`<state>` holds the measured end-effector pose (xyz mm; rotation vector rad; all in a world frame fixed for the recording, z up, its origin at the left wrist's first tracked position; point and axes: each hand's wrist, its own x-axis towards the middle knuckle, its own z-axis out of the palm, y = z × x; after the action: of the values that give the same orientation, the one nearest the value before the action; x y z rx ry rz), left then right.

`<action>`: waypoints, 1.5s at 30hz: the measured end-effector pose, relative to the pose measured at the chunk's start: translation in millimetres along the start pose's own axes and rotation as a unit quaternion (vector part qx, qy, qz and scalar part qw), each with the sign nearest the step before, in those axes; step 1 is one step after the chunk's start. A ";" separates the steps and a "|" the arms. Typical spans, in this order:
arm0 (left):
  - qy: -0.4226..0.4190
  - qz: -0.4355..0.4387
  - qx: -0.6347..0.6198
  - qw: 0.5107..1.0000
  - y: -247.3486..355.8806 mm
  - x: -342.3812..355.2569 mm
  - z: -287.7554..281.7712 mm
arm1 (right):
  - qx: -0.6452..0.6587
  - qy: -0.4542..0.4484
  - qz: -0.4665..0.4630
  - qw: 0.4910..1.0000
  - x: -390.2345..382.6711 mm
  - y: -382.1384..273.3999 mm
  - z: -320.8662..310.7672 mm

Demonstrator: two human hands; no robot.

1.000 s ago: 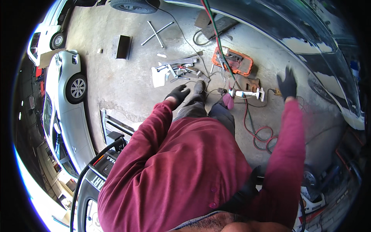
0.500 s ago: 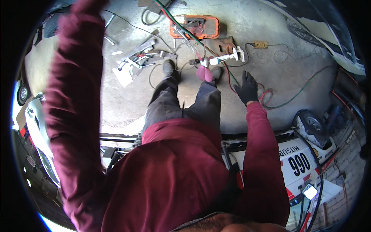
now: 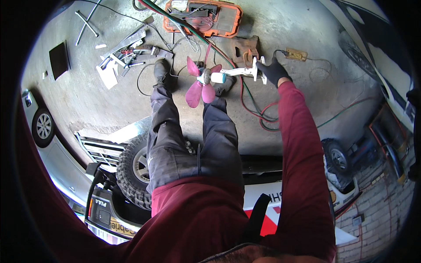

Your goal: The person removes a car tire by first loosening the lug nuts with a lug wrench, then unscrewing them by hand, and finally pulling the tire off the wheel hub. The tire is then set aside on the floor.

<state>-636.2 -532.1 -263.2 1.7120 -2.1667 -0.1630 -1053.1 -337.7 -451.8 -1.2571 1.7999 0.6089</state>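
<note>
My right hand [image 3: 273, 72], in a black glove, reaches out to the base of a small electric fan. Its fingers close over the edge of the white base, partly hiding it. The fan [image 3: 239, 72] has pink blades, a light blue motor housing and a white stem, and extends leftward from my hand above my right boot [image 3: 224, 86]. My left hand is out of view; only its maroon sleeve [image 3: 48, 188] shows along the left rim.
An orange toolbox [image 3: 239, 19], loose tools [image 3: 131, 50] and a rusty metal part [image 3: 245, 47] lie ahead on the concrete. Red and green hoses [image 3: 252, 105] and cables cross the floor. A yellow box [image 3: 296, 54] sits to the right. A large tyre [image 3: 127, 168] is behind my legs.
My right hand has reached forward to the fan base and closed on it. My raised left arm has dropped out to the rim. The view has shifted, bringing the fan's blades out clearly.
</note>
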 end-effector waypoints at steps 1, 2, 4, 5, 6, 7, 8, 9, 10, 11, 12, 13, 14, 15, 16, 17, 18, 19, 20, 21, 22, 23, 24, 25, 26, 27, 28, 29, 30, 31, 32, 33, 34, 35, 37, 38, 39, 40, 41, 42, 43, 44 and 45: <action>-0.007 -0.010 0.000 1.000 -0.1 -5.4 4.2 | 0.001 -0.028 0.028 0.999 4.7 -5.1 4.6; -0.014 -0.019 0.000 1.000 0.3 -10.9 7.7 | -0.008 -0.056 0.056 0.997 9.4 -9.1 9.4; -0.027 -0.036 0.000 0.999 1.1 -19.5 12.8 | -0.046 -0.052 0.074 0.995 23.3 -18.3 21.8; -0.031 -0.043 0.001 0.999 1.6 -23.3 14.6 | -0.066 -0.045 0.078 0.994 33.6 -24.2 28.2; -0.036 -0.050 0.000 0.998 2.3 -26.4 16.9 | -0.115 -0.036 0.086 0.989 44.7 -31.1 36.7; -0.040 -0.057 -0.001 0.998 2.7 -29.8 18.7 | -0.123 -0.046 0.084 0.988 54.4 -33.0 42.0; -0.041 -0.065 -0.003 0.997 3.2 -32.3 21.3 | -0.129 -0.057 0.084 0.986 64.5 -33.7 45.7; -0.044 -0.071 -0.003 0.996 3.3 -34.5 23.8 | -0.151 -0.062 0.082 0.983 72.2 -33.2 50.0; -0.047 -0.076 -0.003 0.996 3.9 -36.5 26.3 | -0.173 -0.067 0.078 0.980 78.0 -31.9 53.4; -0.048 -0.082 -0.003 0.995 3.2 -38.1 27.3 | -0.191 -0.083 0.074 0.975 85.5 -32.2 53.2; -0.050 -0.088 -0.003 0.995 3.2 -39.2 28.8 | -0.189 -0.111 0.049 0.974 91.5 -30.3 49.7; -0.052 -0.094 -0.006 0.994 3.2 -40.8 29.9 | -0.183 -0.151 0.025 0.971 95.0 -25.3 42.7; -0.053 -0.098 -0.005 0.994 3.1 -41.5 31.0 | -0.183 -0.187 0.014 0.965 99.5 -24.1 36.7; -0.054 -0.100 -0.007 0.994 3.3 -42.8 31.5 | -0.134 -0.161 -0.038 0.977 95.9 -17.6 30.8; -0.056 -0.102 -0.007 0.993 3.6 -43.1 32.0 | -0.145 -0.171 -0.049 0.973 95.9 -15.2 25.3; -0.057 -0.104 -0.007 0.993 3.9 -44.3 31.9 | -0.159 -0.189 -0.055 0.967 97.5 -13.6 17.2; -0.059 -0.106 -0.006 0.993 4.6 -44.4 31.8 | -0.165 -0.207 -0.072 0.962 99.2 -12.6 10.6; -0.060 -0.108 -0.008 0.992 5.0 -45.7 31.6 | -0.123 -0.201 -0.084 0.968 95.9 -9.2 8.7; -0.064 -0.110 -0.007 0.992 6.1 -46.0 31.5 | -0.111 -0.203 -0.084 0.969 96.2 -7.4 5.7; -0.065 -0.112 -0.007 0.992 6.6 -46.8 31.7 | -0.098 -0.200 -0.081 0.972 94.7 -4.8 5.0; -0.066 -0.113 -0.007 0.991 7.3 -47.0 31.8 | -0.083 -0.197 -0.074 0.974 94.2 -0.9 2.3; -0.068 -0.114 -0.010 0.991 7.9 -47.6 32.7 | -0.062 -0.196 -0.067 0.976 94.6 0.4 4.3; -0.068 -0.116 -0.009 0.991 8.2 -47.9 33.3 | -0.038 -0.193 -0.062 0.978 95.2 3.2 4.4; -0.068 -0.117 -0.010 0.991 8.7 -48.3 33.9 | -0.021 -0.197 -0.045 0.979 97.1 5.7 2.9; -0.069 -0.119 -0.010 0.990 9.1 -49.3 34.4 | -0.005 -0.198 -0.024 0.980 99.5 7.4 2.5; -0.070 -0.121 -0.009 0.990 9.3 -49.6 34.8 | 0.002 -0.197 -0.031 0.980 101.9 9.3 0.9; -0.072 -0.122 -0.009 0.990 9.6 -50.8 35.1 | 0.023 -0.198 -0.034 0.979 104.2 10.7 0.1; -0.072 -0.124 -0.009 0.990 9.5 -50.9 35.5 | 0.036 -0.193 -0.034 0.980 107.9 11.9 -2.6; -0.073 -0.127 -0.009 0.989 9.6 -52.1 35.7 | 0.055 -0.192 -0.046 0.979 110.7 13.3 -4.3; -0.073 -0.128 -0.010 0.989 9.5 -52.6 35.9 | 0.029 -0.177 -0.083 0.980 115.1 13.7 -6.6; -0.075 -0.129 -0.010 0.989 9.4 -53.3 36.2 | 0.011 -0.163 -0.082 0.983 119.5 13.9 -8.7; -0.075 -0.131 -0.010 0.989 9.4 -54.2 36.3 | 0.060 -0.157 -0.067 0.983 123.3 17.1 -13.8; -0.077 -0.133 -0.013 0.988 9.3 -54.8 36.6 | 0.106 -0.153 -0.048 0.981 126.5 20.6 -19.1; -0.077 -0.134 -0.012 0.988 9.2 -55.7 36.8 | 0.099 -0.154 -0.038 0.982 133.1 20.4 -24.2; -0.077 -0.136 -0.013 0.988 9.3 -57.3 37.2 | 0.098 -0.138 -0.059 0.984 142.8 22.5 -37.9; -0.079 -0.139 -0.013 0.987 9.3 -57.9 37.5 | 0.100 -0.127 -0.051 0.986 148.2 21.5 -45.0; -0.080 -0.140 -0.014 0.987 9.5 -58.7 38.1 | 0.108 -0.125 -0.044 0.985 153.2 20.3 -53.4; -0.080 -0.142 -0.015 0.987 9.5 -59.2 38.7 | 0.121 -0.126 -0.028 0.984 157.6 18.6 -62.3; -0.081 -0.143 -0.015 0.986 9.7 -59.9 39.2 | 0.115 -0.136 -0.037 0.983 159.9 17.3 -69.6; -0.081 -0.143 -0.015 0.986 9.4 -60.3 39.8 | 0.106 -0.142 -0.044 0.983 163.7 15.4 -79.3; -0.081 -0.146 -0.016 0.986 9.4 -61.0 40.1 | 0.139 -0.155 -0.038 0.977 163.7 15.9 -84.7; -0.082 -0.148 -0.016 0.986 9.2 -61.5 40.5 | 0.140 -0.167 -0.018 0.976 166.0 14.1 -88.9; -0.081 -0.149 -0.015 0.985 9.0 -61.9 40.8 | 0.147 -0.186 -0.011 0.971 168.7 12.8 -93.0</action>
<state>-647.3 -476.2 -311.4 2.0615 -1.9911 -0.4241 -1123.0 -491.3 -545.5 -0.8938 1.4951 0.5045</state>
